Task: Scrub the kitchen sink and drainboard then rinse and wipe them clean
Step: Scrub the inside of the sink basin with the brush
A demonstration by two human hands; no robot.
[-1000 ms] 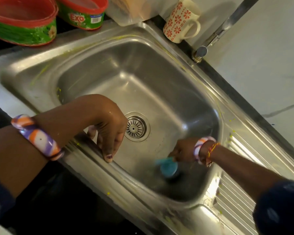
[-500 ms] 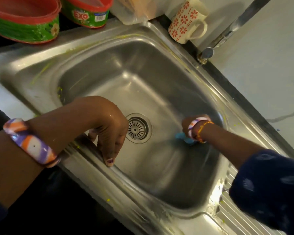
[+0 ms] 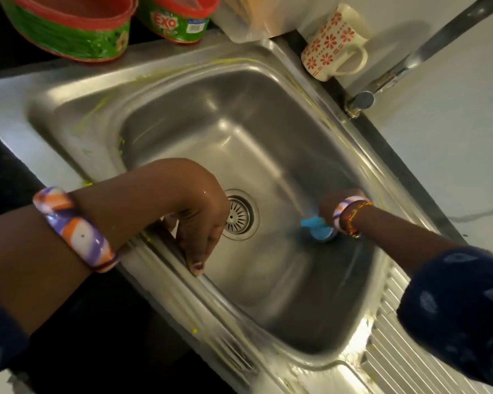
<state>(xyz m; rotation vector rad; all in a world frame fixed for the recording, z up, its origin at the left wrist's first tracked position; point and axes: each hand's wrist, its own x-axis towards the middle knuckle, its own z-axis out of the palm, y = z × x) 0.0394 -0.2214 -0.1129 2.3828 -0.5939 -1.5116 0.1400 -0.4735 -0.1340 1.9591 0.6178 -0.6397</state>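
While the right hand (image 3: 332, 206) was up by the right wall of the basin half a second ago, it is now lower on the floor of the steel sink (image 3: 239, 132), close to the round drain (image 3: 238, 216). A second ago it was nearer the front edge. The sink is big, shiny and smooth, with yellow smears on its rim. The ridged drainboard (image 3: 387, 362) lies at its right. The left hand (image 3: 199, 223) has stayed on the front rim, fingers straight and close together, pointing down. The right hand grips a small blue scrubber (image 3: 318, 227), round and blurry, pressed to the sink floor. Behind stand two green tubs with red rims (image 3: 69, 27), and a white mug with red flowers (image 3: 329, 44).
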